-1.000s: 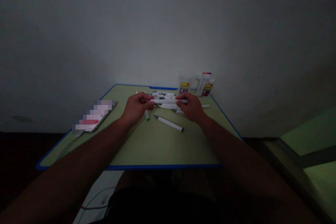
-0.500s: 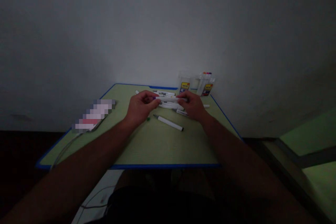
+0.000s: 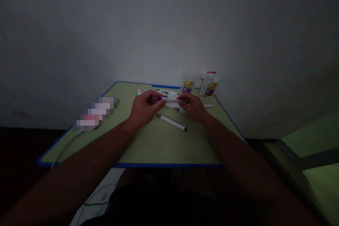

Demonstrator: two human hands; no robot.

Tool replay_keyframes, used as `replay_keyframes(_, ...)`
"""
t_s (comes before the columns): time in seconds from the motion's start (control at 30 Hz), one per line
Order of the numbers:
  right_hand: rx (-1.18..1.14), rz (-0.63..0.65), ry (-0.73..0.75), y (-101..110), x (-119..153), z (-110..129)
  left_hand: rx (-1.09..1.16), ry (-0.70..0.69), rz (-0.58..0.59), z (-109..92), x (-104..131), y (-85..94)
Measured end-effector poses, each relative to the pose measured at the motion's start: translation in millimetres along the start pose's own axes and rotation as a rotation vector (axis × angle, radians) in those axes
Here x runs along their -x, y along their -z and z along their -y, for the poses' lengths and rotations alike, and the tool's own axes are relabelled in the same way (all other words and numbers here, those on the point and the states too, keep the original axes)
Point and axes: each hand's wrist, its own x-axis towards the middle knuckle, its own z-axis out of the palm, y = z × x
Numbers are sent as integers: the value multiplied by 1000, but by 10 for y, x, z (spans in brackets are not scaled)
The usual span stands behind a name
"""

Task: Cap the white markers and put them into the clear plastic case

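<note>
Both hands at frame center, closed in on one white marker [image 3: 171, 100]. Left hand [image 3: 144, 107] pinches it at the purple end, thumb and fingertips narrow; right hand [image 3: 194, 106] grips the other end, also narrow. Marker roughly level across the frame, center, over the loose markers [image 3: 166, 92]; pile partly hidden by the hands, count can't be told. A green end shows just beyond the left hand.

Black-ended marker [image 3: 172, 123] on the surface [image 3: 164, 148], just below center: dark tip to upper left, black end to lower right, apart from both hands. Another white marker [image 3: 208, 106] sticks out right of the right hand.

Right of center, by the wall [image 3: 169, 24]: clear case [image 3: 188, 85] with yellow label, upright; beside it, second case [image 3: 211, 88], same kind of label, markers in it with orange, pink and purple ends, leaning a bit.

Left of frame: pixelated flat device [image 3: 96, 113] on the surface, white cable [image 3: 62, 152] running from it to the lower left. Surface pale green, blue edging. Scene dim.
</note>
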Motion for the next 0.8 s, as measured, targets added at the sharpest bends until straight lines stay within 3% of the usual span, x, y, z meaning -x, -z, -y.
replay_keyframes(0.27,-106,-168,-78,-16,44,244,8,234,41,327,-172,142)
replay_keyframes(0.53,-284,-89,-29,-91,83,354,-144,288,70,332,-173,131)
replay_keyframes(0.8,-273,-72,-3,-88,95,375,-132,285,85,359,-159,132)
